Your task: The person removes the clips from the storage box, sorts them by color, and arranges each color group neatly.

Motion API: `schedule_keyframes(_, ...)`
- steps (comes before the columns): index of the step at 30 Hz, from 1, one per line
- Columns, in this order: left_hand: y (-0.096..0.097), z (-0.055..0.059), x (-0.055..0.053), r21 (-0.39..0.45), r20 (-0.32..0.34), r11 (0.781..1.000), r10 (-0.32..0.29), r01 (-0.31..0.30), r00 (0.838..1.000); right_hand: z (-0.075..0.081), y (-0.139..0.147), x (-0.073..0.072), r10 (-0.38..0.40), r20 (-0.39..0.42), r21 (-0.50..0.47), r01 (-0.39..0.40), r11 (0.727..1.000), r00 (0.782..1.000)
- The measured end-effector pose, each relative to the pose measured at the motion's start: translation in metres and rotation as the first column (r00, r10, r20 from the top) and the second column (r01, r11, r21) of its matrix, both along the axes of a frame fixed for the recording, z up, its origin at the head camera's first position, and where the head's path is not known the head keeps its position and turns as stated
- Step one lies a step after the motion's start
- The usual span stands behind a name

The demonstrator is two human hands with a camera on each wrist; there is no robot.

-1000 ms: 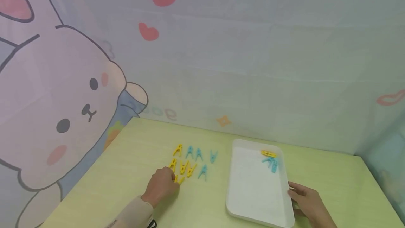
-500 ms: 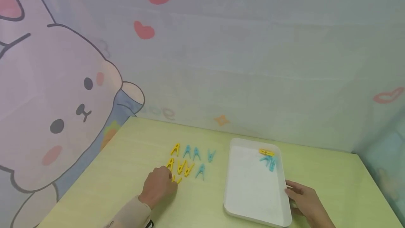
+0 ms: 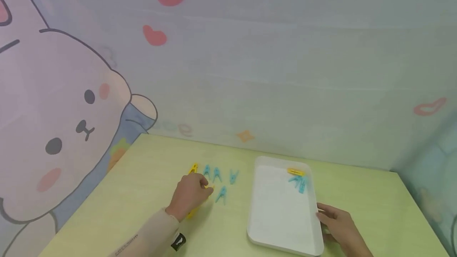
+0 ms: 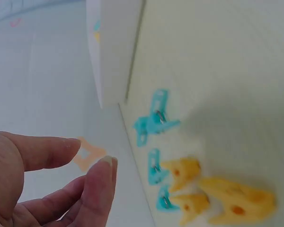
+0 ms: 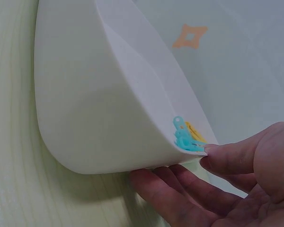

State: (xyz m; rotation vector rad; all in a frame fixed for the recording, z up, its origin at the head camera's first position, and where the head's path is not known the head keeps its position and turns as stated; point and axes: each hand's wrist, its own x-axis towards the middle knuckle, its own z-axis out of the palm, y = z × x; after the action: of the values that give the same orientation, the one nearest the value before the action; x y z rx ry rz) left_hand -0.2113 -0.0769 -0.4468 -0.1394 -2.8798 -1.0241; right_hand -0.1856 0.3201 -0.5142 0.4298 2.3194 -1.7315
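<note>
My left hand (image 3: 189, 195) hovers over the yellow clothespins on the table, hiding most of them in the head view. In the left wrist view its thumb and index finger are apart with nothing between them. Below lie yellow clothespins (image 4: 239, 201) and teal clothespins (image 4: 156, 120). One teal clothespin (image 3: 222, 194) is just right of the hand. My right hand (image 3: 339, 225) holds the right side of a white tray (image 3: 278, 213), thumb at the rim and fingers against the outside. In the tray's far right corner are a yellow clothespin (image 3: 296, 171) and teal ones (image 3: 302, 186).
The pale green table (image 3: 360, 189) meets a printed cloth backdrop (image 3: 271, 70) at its far edge. More teal clothespins (image 3: 216, 174) stand in a row behind the left hand, and a yellow clothespin (image 3: 193, 168) is at that row's left end.
My left hand has lifted from the nearest yellow clothespin and moved forward and right over the others. The right hand stays at the tray. The head view has turned slightly right.
</note>
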Motion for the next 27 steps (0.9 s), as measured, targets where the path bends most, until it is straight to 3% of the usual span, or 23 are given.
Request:
schedule_keyframes(16,0.089,0.017,-0.036,0.102,0.060,0.989,-0.115,0.109,0.992,-0.002,-0.001,0.000,-0.012,-0.011,-0.011,0.011,1.000,1.000)
schedule_keyframes(20,0.113,0.016,-0.046,0.153,0.070,0.979,-0.147,0.135,0.987,-0.003,0.001,-0.001,-0.021,-0.014,-0.013,0.021,1.000,1.000)
schedule_keyframes(27,0.146,0.007,-0.059,0.285,0.145,0.949,-0.185,0.137,0.972,-0.003,0.000,-0.004,-0.004,-0.006,-0.012,0.003,1.000,1.000)
